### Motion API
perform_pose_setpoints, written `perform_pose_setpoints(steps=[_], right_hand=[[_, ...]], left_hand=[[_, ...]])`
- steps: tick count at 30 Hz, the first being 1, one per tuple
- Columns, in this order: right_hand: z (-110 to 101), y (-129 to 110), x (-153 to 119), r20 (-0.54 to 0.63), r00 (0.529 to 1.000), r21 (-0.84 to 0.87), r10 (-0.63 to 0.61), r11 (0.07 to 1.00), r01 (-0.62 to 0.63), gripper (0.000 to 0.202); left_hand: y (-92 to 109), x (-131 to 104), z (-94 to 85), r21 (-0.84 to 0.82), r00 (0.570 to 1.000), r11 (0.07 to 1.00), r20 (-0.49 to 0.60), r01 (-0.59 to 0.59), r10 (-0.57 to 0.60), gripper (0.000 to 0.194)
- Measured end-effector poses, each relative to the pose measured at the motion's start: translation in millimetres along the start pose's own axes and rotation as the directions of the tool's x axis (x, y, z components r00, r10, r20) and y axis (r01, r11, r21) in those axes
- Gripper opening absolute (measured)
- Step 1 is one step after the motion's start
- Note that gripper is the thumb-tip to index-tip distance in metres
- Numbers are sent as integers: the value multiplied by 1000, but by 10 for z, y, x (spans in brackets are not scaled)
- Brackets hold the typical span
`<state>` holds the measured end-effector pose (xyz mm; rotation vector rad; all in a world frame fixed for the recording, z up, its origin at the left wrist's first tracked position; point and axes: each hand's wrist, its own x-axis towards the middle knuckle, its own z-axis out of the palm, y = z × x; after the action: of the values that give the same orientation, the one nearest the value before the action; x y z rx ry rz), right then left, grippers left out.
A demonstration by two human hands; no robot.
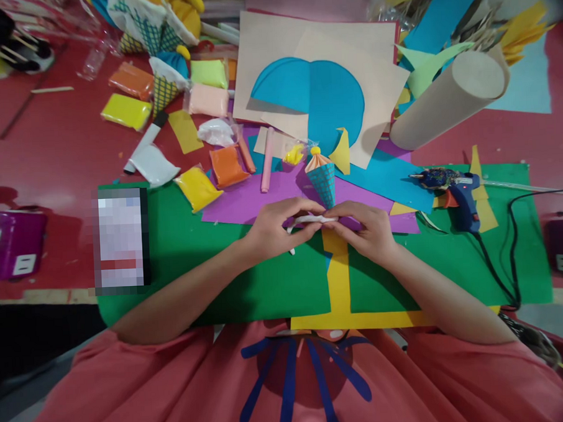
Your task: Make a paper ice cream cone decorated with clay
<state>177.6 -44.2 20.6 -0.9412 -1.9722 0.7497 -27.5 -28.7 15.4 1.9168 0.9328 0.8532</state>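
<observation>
Head view: I am watching the left hand [273, 230] and right hand [370, 229] pinching one white strip [306, 220] over the green mat [266, 292], near the blue cone [324, 183]. I am thinking light, even pinching is best, so it isn't squashing flat.

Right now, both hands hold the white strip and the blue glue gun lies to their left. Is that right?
No: the left hand and right hand do hold the white strip, but the head view shows the blue glue gun to their right, not left.
</observation>
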Motion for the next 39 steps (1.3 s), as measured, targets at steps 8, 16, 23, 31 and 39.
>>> perform_pose_setpoints(steps=[8, 16, 23, 31, 39], right_hand=[[28, 51, -38, -49, 999, 59, 17, 998, -14, 22], [5, 39, -18, 6, 1000, -12, 17, 1000, -17, 13], [8, 21, -29, -12, 1000, -3, 24, 1000, -24, 13], [13, 54, -18, 32, 999, -24, -37, 999, 38, 20], [4, 46, 2, -12, 999, -30, -32, 999, 31, 10]], left_hand=[[-18, 3, 0, 53, 998, 998, -48, -35, 38, 32], [6, 4, 0, 22, 999, 999, -15, 49, -49, 36], [3, -2, -5, 40, 1000, 999, -13, 0, 1, 37], [-10, 10, 9, -5, 995, 995, 6, 99, -99, 43], [15, 22, 7, 19, 997, 997, -22, 69, -68, 30]])
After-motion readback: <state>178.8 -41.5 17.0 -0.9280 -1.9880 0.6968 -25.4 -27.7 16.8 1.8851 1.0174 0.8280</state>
